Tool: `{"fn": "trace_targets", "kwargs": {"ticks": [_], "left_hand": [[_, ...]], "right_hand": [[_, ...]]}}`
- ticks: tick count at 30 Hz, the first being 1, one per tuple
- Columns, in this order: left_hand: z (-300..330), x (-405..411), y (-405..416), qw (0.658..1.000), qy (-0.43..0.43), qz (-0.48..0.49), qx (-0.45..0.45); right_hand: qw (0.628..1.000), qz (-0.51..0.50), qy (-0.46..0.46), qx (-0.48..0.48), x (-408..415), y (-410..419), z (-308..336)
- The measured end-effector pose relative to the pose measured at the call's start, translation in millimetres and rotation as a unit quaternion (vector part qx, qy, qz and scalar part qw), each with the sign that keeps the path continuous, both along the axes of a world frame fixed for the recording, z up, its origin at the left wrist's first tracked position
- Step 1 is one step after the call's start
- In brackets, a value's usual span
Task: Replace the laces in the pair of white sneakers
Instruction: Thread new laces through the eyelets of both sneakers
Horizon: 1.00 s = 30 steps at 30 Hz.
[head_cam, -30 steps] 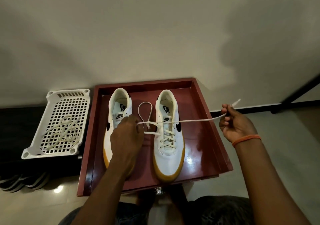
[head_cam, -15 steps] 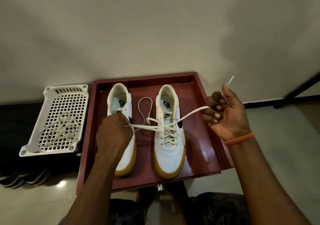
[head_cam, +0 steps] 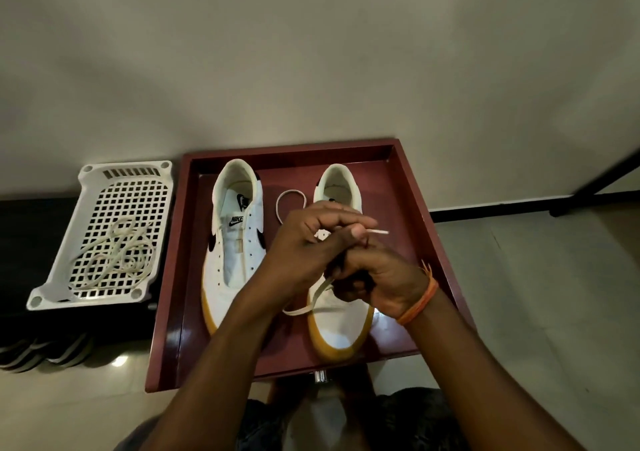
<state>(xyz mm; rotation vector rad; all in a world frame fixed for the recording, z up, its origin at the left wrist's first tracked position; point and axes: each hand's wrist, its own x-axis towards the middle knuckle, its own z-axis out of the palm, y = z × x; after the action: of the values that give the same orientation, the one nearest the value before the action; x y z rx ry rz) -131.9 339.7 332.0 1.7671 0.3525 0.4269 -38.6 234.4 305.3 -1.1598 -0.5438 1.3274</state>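
Both hands have come together over the right-hand sneaker; half a second ago they were spread wide, each drawing a lace end out to its own side.

Leftmost, the white perforated basket (head_cam: 100,232) holds a loose tangle of laces (head_cam: 119,254), well apart from the hands. Next, inside the red tray (head_cam: 180,277), the left-hand sneaker (head_cam: 235,242) lies unlaced, eyelets bare, toe toward the person and heel toward the wall.

The right-hand sneaker (head_cam: 341,326) lies parallel to it, the same way round, directly under the hands. The left hand (head_cam: 304,249) is clenched on the lace (head_cam: 313,298), its tip (head_cam: 379,232) sticking out to the right between thumb and forefinger. The right hand (head_cam: 377,280), touching the left, is closed around the lace lower down. A loop (head_cam: 291,204) shows beyond the knuckles and a slack run trails toward the toe.

Judging by this, a knot is being crossed over the tongue, along the shoe's long axis; both hands sit equally near.
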Motion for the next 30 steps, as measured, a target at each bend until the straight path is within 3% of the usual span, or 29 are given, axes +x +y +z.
{"fn": "trace_targets", "kwargs": {"ticks": [6,16,21,26,30], "left_hand": [[-3.9,-4.9,7.7,0.986,0.04,-0.02,-0.161],[-4.8,-6.8,10.3,0.991,0.053,-0.08,-0.098],[-14.3,-3.1,12.9,0.988,0.021,0.036,-0.148],[-48.6,6.7,14.2,0.991,0.072,0.105,0.037],[-59.6,18.2,0.5,0.987,0.089,0.066,0.118]], "right_hand": [[0.999,0.046,-0.005,-0.013,2.1,1.0,0.6],[0.996,0.077,-0.045,-0.018,1.0,0.6,-1.5],[0.989,0.108,-0.076,-0.062,22.5,-9.2,5.8],[0.978,-0.112,-0.107,-0.141,55.7,-23.6,3.4],[0.968,-0.154,-0.161,-0.115,53.0,-21.3,-4.2]]}}
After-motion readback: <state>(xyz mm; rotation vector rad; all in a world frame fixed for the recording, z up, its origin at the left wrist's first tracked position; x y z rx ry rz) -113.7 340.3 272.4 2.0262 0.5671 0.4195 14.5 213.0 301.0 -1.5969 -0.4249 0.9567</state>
